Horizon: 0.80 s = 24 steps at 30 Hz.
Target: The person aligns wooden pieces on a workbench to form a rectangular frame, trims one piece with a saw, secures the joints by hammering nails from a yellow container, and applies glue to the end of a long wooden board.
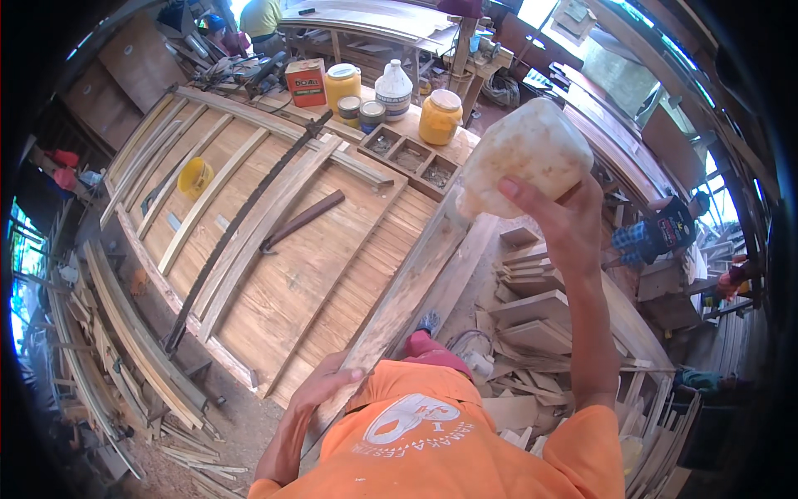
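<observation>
Raised at the upper right, my right hand is closed around a cloudy white plastic jug, tilted and stained brownish. My thumb presses its near side; the fingers behind are partly hidden. Low in the middle, my left hand grips the near end of a long wooden plank, thumb on its face. That plank runs along the side of a large wooden panel with cross battens. On the panel lie a hammer, a long dark toothed strip like a saw blade and a yellow bucket.
Beyond the panel stand a yellow jar, a white jug, small cans and a red box. A divided wooden tray holds small pieces. Wood offcuts pile up at right. Another person is farther right.
</observation>
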Tool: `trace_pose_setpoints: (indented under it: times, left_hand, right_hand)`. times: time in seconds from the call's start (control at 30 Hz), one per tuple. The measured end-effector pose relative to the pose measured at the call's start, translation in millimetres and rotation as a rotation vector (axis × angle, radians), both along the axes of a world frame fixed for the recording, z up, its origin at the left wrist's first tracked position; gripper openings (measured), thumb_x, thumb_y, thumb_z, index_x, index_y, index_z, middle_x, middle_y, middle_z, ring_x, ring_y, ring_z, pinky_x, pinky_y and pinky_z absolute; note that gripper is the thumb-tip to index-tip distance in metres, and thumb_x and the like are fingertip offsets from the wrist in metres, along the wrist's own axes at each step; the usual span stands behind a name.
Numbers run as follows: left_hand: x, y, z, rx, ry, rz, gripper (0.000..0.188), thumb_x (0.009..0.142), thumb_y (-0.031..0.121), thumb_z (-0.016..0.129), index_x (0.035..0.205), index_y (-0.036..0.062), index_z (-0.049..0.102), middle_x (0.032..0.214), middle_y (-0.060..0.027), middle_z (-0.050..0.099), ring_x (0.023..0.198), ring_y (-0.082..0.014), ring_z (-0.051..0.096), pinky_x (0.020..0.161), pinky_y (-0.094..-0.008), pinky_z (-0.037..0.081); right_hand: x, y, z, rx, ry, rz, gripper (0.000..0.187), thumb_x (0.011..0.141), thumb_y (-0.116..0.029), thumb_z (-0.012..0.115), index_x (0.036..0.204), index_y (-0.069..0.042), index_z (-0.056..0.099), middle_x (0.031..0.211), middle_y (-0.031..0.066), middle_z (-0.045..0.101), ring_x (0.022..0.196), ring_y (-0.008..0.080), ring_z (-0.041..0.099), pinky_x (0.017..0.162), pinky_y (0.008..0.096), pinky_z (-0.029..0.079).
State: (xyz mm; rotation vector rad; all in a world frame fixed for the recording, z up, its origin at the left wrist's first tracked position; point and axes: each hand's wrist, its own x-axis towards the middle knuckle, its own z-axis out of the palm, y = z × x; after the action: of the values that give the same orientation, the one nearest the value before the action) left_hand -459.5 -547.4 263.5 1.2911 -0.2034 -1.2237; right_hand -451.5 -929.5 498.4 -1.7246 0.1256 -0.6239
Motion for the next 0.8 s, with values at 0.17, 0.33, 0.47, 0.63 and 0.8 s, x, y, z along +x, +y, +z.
trace_pose_setpoints:
  times: [0.17,0.33,0.47,0.63,0.8]
  left_hand:
    - [-0.1,2.2,-5.5,-0.002,-0.027,0.01,0.053,0.094,0.037,0.072,0.131,-0.0016,0.065,0.099,-0.0037,0.067,0.089,-0.0128,0.063,0.077,-0.0299,0.05]
    - [-0.1,2.9,-8.5,0.046,-0.002,0.015,0.055,0.095,0.038,0.072,0.132,-0.0016,0.065,0.104,-0.0045,0.068,0.094,-0.0129,0.063,0.081,-0.0298,0.051]
    - [-2.1,1.5,-10.0,0.013,-0.046,0.039,0.052,0.095,0.037,0.071,0.13,-0.0019,0.065,0.101,-0.0046,0.068,0.089,-0.0131,0.063,0.078,-0.0307,0.051]
    - [-2.7,1.7,-10.9,0.006,-0.03,0.063,0.059,0.09,0.046,0.076,0.12,-0.004,0.067,0.097,-0.0101,0.073,0.073,-0.0167,0.069,0.059,-0.0301,0.056]
    - [-2.7,0.5,-9.6,-0.011,-0.036,0.07,0.058,0.09,0.045,0.076,0.12,-0.0035,0.067,0.097,-0.0098,0.073,0.074,-0.0164,0.07,0.059,-0.0302,0.056]
  right_hand:
    - [3.0,-4.8,-5.9,-0.004,0.012,-0.019,0.052,0.086,-0.01,0.087,0.13,0.007,0.065,0.117,0.0145,0.076,0.103,0.02,0.075,0.095,0.0345,0.06]
    - [10.0,-8.2,-21.3,-0.001,-0.022,-0.022,0.053,0.086,-0.008,0.088,0.132,0.007,0.065,0.118,0.0161,0.077,0.105,0.0213,0.076,0.095,0.0353,0.062]
    - [15.2,-6.2,-30.6,0.031,-0.015,-0.006,0.051,0.087,-0.008,0.088,0.13,0.007,0.066,0.118,0.0162,0.077,0.105,0.0208,0.076,0.095,0.035,0.062]
    - [15.5,-5.4,-27.5,0.014,0.003,0.0,0.051,0.086,-0.008,0.088,0.13,0.007,0.066,0.117,0.0156,0.077,0.105,0.0207,0.076,0.095,0.0349,0.062]
    - [14.6,-5.2,-21.5,-0.008,-0.037,0.009,0.052,0.086,-0.008,0.089,0.129,0.007,0.066,0.117,0.0153,0.077,0.104,0.0205,0.076,0.094,0.0349,0.062]
